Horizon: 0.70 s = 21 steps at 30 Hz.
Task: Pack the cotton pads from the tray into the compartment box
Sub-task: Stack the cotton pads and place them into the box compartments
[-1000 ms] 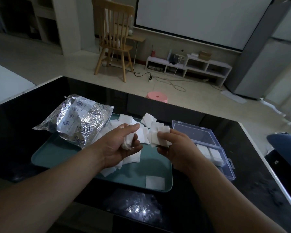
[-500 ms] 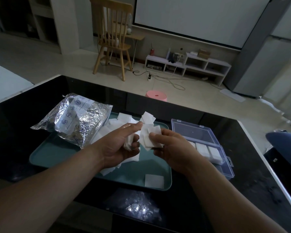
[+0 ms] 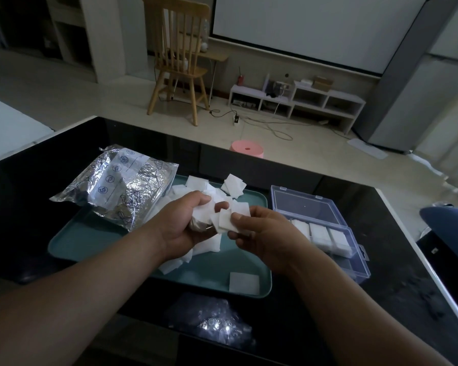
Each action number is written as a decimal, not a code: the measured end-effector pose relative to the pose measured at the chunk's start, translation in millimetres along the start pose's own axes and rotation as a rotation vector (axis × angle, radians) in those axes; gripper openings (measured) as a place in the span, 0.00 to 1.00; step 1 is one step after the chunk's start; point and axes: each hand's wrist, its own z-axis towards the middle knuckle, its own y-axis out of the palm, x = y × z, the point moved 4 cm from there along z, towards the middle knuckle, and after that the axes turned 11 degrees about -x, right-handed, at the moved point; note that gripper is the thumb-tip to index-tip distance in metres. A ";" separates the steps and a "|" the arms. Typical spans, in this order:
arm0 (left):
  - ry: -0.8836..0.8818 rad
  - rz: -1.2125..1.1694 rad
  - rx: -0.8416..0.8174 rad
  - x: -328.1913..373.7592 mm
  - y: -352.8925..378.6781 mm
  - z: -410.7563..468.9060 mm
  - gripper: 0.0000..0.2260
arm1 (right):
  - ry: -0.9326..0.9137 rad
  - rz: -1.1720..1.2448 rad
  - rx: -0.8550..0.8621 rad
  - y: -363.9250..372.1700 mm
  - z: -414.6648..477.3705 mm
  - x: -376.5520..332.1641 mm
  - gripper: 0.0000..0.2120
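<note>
Foil bag (image 3: 122, 186) overlapping tray (image 3: 90, 239), left hand (image 3: 180, 223) (perhaps) hiding pads (image 3: 238, 186)

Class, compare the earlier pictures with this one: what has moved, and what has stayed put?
The right hand, pinching a few cotton pads, moved left towards the stack gripped in the left hand. Nothing was released. The tray, foil bag and compartment box stayed put.

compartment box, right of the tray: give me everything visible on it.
The compartment box is clear, bluish-tinted plastic and lies open on the black table, just right of the teal tray. Its lid is folded back flat on the far side. Three compartments in the base hold stacks of white cotton pads. The nearer row looks empty. The right hand hides its left end, so contact there cannot be told.
</note>
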 end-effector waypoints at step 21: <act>-0.336 0.194 -0.351 -20.7 23.1 -13.6 0.14 | -0.244 -0.622 -0.014 -18.3 -4.4 -24.2 0.06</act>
